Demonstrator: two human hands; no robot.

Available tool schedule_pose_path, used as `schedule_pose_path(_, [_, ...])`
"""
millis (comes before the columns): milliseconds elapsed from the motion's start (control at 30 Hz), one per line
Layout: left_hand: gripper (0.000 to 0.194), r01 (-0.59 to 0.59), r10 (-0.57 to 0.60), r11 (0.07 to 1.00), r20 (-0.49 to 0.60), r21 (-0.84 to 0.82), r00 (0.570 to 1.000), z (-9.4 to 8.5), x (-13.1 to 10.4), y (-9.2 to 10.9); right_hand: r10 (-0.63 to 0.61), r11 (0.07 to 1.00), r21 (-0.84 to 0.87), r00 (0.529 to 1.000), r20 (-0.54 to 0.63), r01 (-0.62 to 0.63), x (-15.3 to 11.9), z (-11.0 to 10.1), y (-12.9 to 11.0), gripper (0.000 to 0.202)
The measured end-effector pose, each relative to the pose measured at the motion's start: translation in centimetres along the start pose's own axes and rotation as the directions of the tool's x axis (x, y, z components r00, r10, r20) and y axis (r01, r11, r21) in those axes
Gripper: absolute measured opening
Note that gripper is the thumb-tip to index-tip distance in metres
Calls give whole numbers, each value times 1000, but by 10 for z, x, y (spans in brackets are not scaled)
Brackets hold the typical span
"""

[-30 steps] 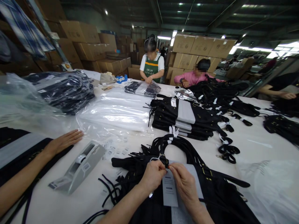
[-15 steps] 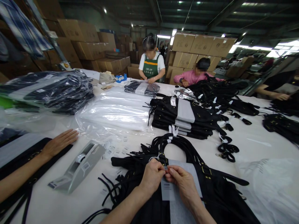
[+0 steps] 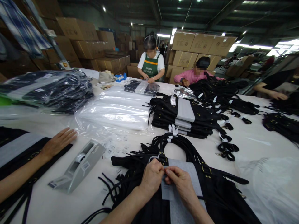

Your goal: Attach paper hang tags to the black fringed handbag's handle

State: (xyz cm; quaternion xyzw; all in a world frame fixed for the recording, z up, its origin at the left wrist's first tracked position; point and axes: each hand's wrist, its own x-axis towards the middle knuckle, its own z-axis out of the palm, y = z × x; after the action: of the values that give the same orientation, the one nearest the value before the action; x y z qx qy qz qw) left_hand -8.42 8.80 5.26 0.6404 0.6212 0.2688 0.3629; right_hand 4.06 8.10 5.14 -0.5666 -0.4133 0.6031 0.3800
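Observation:
A pale hang tag (image 3: pixel 166 193) lies over a black bag (image 3: pixel 219 199) in front of me. My left hand (image 3: pixel 151 175) is closed in a pinch at the tag's top edge, beside a thin white string loop (image 3: pixel 153 158) near the strap. Just to its right, my right hand (image 3: pixel 180 180) pinches the same top edge with thumb and forefinger; the fingertips of both hands almost meet. Exactly what lies between the fingertips is partly hidden. Under the tag, a light grey paper strip (image 3: pixel 185 169) crosses the bag. Black handles (image 3: pixel 184 143) with white wraps arch beyond my hands.
A grey tape dispenser (image 3: pixel 77 166) stands left, near another person's hand (image 3: pixel 57 143) on a black bag. Beyond are clear plastic sleeves (image 3: pixel 116 109), stacked black bags (image 3: pixel 163 113) and plastic-wrapped bags (image 3: pixel 46 90). Loose stickers (image 3: pixel 116 146) lie mid-table. Several people work around the table.
My right hand's fingers have shifted slightly left along the tag's top, closer to my left fingers. The other person's hand at left has moved a little left.

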Motion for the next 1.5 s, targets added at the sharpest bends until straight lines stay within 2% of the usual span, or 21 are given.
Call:
schedule_pose_path(200, [17,-9,5,994,29,109,1000,1,-2,-2,-150,960,-245,988,-36,137,-1,4,9,27])
schedule_pose_path(267, [16,-28,23,993,46,114,999,1,-2,-3,-165,950,-277,985,-52,144,-1,5,11,26])
schedule_pose_path(433, [20,-109,105,993,73,53,992,-3,-2,-7,-91,986,-145,996,-24,87,0,2,9,31])
schedule_pose_path(533, [21,-110,107,993,58,34,993,-3,-3,-8,-25,999,-37,1000,3,25,0,-1,5,33])
schedule_pose_path(633, [22,-108,106,994,59,28,993,-1,-3,-9,16,1000,3,1000,6,-16,1,-1,2,34])
schedule_pose_path(1067, [22,-96,91,992,70,76,993,6,-2,-12,35,999,-14,998,-55,-36,3,3,12,28])
schedule_pose_path(1267, [23,-69,64,994,52,90,997,12,2,-16,-23,997,-81,995,-101,15,7,10,22,29])
schedule_pose_path(1367, [24,-46,39,992,60,113,997,8,5,-11,-82,990,-127,992,-99,69,5,15,19,28])
schedule_pose_path(1433, [24,-119,107,987,107,110,989,-3,0,-5,-127,983,-144,989,-80,115,-4,13,12,26])
schedule_pose_path(1500, [40,-269,255,958,133,100,958,-21,-15,-4,-230,946,-248,971,-67,208,-22,1,2,29])
